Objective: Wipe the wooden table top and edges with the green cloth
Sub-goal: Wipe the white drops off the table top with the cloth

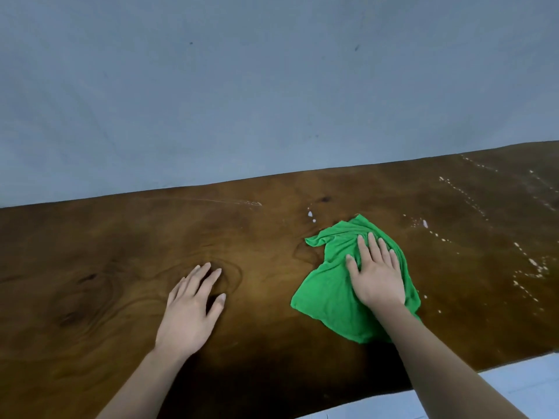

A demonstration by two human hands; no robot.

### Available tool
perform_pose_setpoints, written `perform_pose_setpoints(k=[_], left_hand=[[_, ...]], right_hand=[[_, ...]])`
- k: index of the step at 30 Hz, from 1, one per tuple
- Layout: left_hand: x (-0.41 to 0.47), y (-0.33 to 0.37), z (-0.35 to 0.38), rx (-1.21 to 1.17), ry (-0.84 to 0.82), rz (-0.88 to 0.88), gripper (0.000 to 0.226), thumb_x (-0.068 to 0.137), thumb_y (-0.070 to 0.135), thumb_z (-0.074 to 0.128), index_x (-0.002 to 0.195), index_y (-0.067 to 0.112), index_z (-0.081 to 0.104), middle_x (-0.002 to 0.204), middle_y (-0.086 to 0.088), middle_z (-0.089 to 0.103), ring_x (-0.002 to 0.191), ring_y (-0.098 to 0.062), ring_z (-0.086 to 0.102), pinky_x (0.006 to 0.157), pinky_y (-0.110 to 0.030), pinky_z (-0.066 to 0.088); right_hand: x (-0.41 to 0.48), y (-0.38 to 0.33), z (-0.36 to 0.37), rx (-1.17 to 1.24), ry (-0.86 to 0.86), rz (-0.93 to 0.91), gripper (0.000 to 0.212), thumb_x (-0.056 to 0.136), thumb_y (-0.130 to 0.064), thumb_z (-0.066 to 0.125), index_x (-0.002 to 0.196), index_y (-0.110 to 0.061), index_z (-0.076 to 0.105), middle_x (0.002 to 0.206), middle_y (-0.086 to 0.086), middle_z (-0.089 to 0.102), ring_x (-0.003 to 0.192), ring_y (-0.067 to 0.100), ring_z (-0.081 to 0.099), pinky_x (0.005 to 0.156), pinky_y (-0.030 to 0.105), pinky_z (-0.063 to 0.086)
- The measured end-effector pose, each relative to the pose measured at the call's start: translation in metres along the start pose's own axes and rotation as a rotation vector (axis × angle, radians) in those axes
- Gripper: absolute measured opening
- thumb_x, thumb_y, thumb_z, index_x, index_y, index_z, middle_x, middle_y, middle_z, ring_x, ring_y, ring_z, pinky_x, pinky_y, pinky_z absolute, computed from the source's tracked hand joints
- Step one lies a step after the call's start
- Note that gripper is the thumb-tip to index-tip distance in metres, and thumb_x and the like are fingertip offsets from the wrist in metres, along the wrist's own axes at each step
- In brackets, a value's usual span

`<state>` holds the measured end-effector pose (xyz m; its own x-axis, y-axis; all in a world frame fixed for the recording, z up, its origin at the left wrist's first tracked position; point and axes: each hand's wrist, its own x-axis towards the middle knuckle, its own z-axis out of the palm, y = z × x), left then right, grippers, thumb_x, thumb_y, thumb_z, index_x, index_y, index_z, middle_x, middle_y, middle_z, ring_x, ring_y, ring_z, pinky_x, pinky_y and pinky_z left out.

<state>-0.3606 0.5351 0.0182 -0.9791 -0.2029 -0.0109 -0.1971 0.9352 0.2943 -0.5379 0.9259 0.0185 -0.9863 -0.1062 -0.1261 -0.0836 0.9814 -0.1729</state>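
A dark brown wooden table top (pixel 106 252) fills the lower half of the view. The green cloth (pixel 329 285) lies rumpled on it, right of the middle. My right hand (pixel 375 273) presses flat on the cloth, fingers spread and pointing away from me. My left hand (pixel 190 309) rests palm down on the bare wood to the left, fingers apart, holding nothing. White droplets and streaks (pixel 526 267) mark the wood to the right of the cloth, and a few drops (pixel 311 215) sit just beyond it.
A plain grey-blue wall (pixel 272 86) rises right behind the table's far edge. The table's near edge runs diagonally at the lower right, with pale floor (pixel 514 385) beyond it.
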Motion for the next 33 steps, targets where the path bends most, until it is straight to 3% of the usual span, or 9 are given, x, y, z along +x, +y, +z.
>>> perform_pose_setpoints(k=[3, 7, 11, 16, 22, 27, 33], left_hand=[[0.0, 0.002, 0.0, 0.023, 0.001, -0.003, 0.071, 0.108, 0.069, 0.017, 0.171, 0.039, 0.029, 0.181, 0.011, 0.021, 0.168, -0.01, 0.009, 0.136, -0.042, 0.008], [0.001, 0.001, 0.001, 0.039, 0.009, 0.001, 0.07, 0.109, 0.068, 0.018, 0.171, 0.038, 0.03, 0.181, 0.01, 0.023, 0.168, -0.012, 0.011, 0.136, -0.044, 0.011], [0.0, 0.001, 0.005, 0.053, 0.024, -0.007, 0.063, 0.112, 0.061, 0.026, 0.17, 0.037, 0.033, 0.18, 0.008, 0.026, 0.168, -0.013, 0.014, 0.136, -0.045, 0.015], [0.0, 0.004, 0.005, 0.052, 0.029, -0.018, 0.062, 0.111, 0.059, 0.034, 0.169, 0.036, 0.035, 0.179, 0.007, 0.028, 0.168, -0.015, 0.016, 0.135, -0.048, 0.017], [0.005, 0.005, 0.003, 0.075, -0.007, -0.046, 0.069, 0.108, 0.068, 0.025, 0.171, 0.039, 0.03, 0.181, 0.008, 0.023, 0.168, -0.018, 0.016, 0.135, -0.048, 0.014], [0.003, 0.006, 0.003, 0.079, -0.004, -0.039, 0.07, 0.108, 0.067, 0.022, 0.171, 0.038, 0.028, 0.181, 0.008, 0.022, 0.168, -0.017, 0.014, 0.135, -0.049, 0.015], [0.003, 0.006, 0.002, 0.081, 0.004, -0.03, 0.068, 0.109, 0.066, 0.023, 0.171, 0.038, 0.03, 0.181, 0.007, 0.023, 0.168, -0.018, 0.015, 0.135, -0.049, 0.016]], right_hand=[[-0.02, -0.033, 0.004, -0.046, -0.049, -0.023, 0.086, 0.106, -0.074, -0.009, 0.175, -0.025, -0.017, 0.184, 0.006, -0.022, 0.17, 0.03, -0.021, 0.14, 0.052, -0.005], [-0.087, -0.095, 0.017, -0.099, -0.14, -0.246, 0.083, 0.103, -0.077, -0.017, 0.17, -0.028, -0.031, 0.177, 0.007, -0.037, 0.164, 0.036, -0.033, 0.138, 0.058, -0.01], [-0.151, -0.134, 0.032, -0.102, -0.198, -0.524, 0.081, 0.11, -0.077, 0.003, 0.176, -0.032, -0.016, 0.182, 0.001, -0.028, 0.167, 0.029, -0.032, 0.137, 0.057, -0.007], [-0.163, -0.1, 0.026, -0.088, -0.202, -0.712, 0.076, 0.112, -0.078, 0.01, 0.178, -0.041, -0.002, 0.186, -0.008, -0.015, 0.169, 0.018, -0.025, 0.137, 0.047, -0.013], [-0.115, -0.006, 0.0, -0.095, -0.141, -0.433, 0.076, 0.106, -0.085, 0.002, 0.173, -0.052, -0.01, 0.183, -0.012, -0.019, 0.169, 0.013, -0.025, 0.139, 0.046, -0.007], [-0.059, 0.086, -0.016, -0.063, -0.033, -0.068, 0.086, 0.101, -0.089, -0.003, 0.176, -0.047, -0.003, 0.187, -0.006, -0.003, 0.173, 0.016, -0.008, 0.14, 0.045, 0.001], [-0.036, 0.067, -0.011, -0.012, 0.012, 0.249, 0.083, 0.108, -0.074, 0.004, 0.179, -0.03, -0.004, 0.188, 0.005, -0.006, 0.173, 0.028, -0.007, 0.14, 0.053, 0.002]])
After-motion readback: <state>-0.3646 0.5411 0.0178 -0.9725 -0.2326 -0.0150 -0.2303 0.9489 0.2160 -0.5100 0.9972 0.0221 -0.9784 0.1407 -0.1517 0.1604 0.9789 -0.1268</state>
